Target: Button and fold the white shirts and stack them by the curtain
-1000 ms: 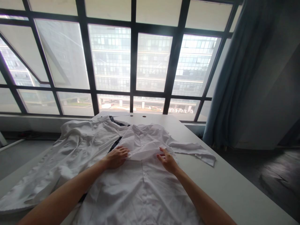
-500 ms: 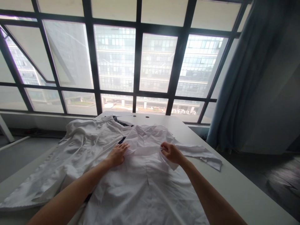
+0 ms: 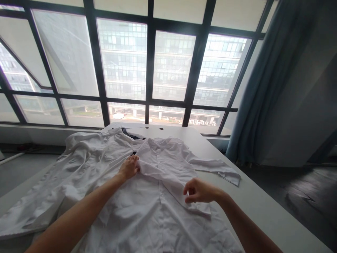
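Note:
A white button-up shirt (image 3: pixel 168 154) lies spread face up on the table, collar away from me. One sleeve (image 3: pixel 171 184) is folded slantwise across its front, with the cuff (image 3: pixel 202 210) at lower right. The other sleeve (image 3: pixel 213 164) stretches out to the right over the tabletop. My left hand (image 3: pixel 129 166) rests on the cloth at the shirt's left shoulder, fingers laid over it. Just above the folded sleeve, near its cuff, is my right hand (image 3: pixel 197 190); its fingers are bent, with a gap between thumb and forefinger, and nothing shows in them.
More white garments (image 3: pixel 86 154) lie rumpled on the left, with a dark piece of cloth (image 3: pixel 129 133) among them. The white table (image 3: pixel 263 211) has two dark round holes near its far end. Beyond stand large framed windows, and a blue-grey curtain (image 3: pixel 258 98) hangs at right.
My right hand has moved down toward me and loosened from the sleeve, which now lies slanting across the shirt's front. My left hand stays at the shoulder. The view has shifted slightly.

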`<action>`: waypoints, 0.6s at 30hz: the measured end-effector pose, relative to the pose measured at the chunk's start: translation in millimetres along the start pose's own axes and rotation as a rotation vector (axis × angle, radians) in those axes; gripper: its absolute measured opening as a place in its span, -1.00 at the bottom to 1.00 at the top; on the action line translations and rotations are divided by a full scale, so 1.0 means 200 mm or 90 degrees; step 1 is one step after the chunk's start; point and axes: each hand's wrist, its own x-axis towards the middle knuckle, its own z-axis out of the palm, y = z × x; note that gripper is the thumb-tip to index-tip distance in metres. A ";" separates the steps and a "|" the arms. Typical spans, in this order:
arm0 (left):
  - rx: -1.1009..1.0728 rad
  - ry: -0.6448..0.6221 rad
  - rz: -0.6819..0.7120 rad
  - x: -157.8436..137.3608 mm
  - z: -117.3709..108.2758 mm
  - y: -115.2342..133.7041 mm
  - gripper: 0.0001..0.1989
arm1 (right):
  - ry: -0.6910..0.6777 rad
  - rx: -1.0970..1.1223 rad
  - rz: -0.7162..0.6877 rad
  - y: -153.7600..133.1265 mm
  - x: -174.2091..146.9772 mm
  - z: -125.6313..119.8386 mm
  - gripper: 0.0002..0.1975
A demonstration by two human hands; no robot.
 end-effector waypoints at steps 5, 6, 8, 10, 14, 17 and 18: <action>0.005 -0.007 0.052 -0.05 -0.04 0.09 -0.64 | 0.192 -0.071 0.144 0.18 0.03 0.06 -0.50; -0.001 -0.014 0.062 -0.06 -0.04 0.11 -0.65 | 0.163 -0.076 0.150 0.21 0.04 0.07 -0.43; 0.000 -0.036 0.080 -0.07 -0.03 0.14 -0.75 | 0.085 -0.068 0.151 0.22 0.04 0.08 -0.45; 0.012 -0.047 0.091 -0.08 -0.03 0.14 -0.84 | 0.020 -0.082 0.156 0.20 0.05 0.07 -0.64; 0.023 0.017 0.095 -0.05 -0.05 0.10 -0.77 | 0.163 -0.209 0.174 0.06 0.02 -0.02 -0.83; 0.004 0.083 0.115 -0.03 -0.09 0.06 -0.76 | 0.382 -0.323 0.173 -0.07 -0.06 -0.11 -0.74; -0.009 0.075 0.129 -0.03 -0.10 0.05 -0.74 | 0.392 -0.343 0.167 -0.12 -0.09 -0.13 -0.73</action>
